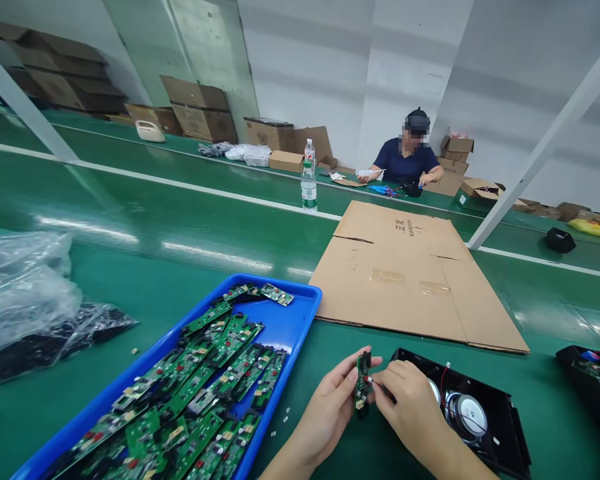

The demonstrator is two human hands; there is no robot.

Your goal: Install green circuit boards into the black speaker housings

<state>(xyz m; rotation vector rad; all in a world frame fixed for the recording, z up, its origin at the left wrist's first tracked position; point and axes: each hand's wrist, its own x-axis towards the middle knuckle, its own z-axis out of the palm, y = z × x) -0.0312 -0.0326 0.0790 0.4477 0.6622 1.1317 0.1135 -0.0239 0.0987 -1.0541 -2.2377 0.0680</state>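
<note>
Upright in my left hand [333,407] is a narrow green circuit board [361,393], held between thumb and fingers. My right hand [413,403] pinches a small white connector [369,379] against the right side of that board, near a red part. Beside and partly behind my right hand lies a black speaker housing [500,413] with round silver speakers [467,415] and thin red wires. To the left, a blue tray [300,333] holds several green circuit boards [240,343], piled mostly at its left and near end.
A flat cardboard sheet [405,267] lies beyond my hands. Clear plastic bags [25,293] are at the left, another black housing [590,380] at the right edge. Bottles [309,187] stand farther back. A person [407,160] sits across, near cardboard boxes [267,133].
</note>
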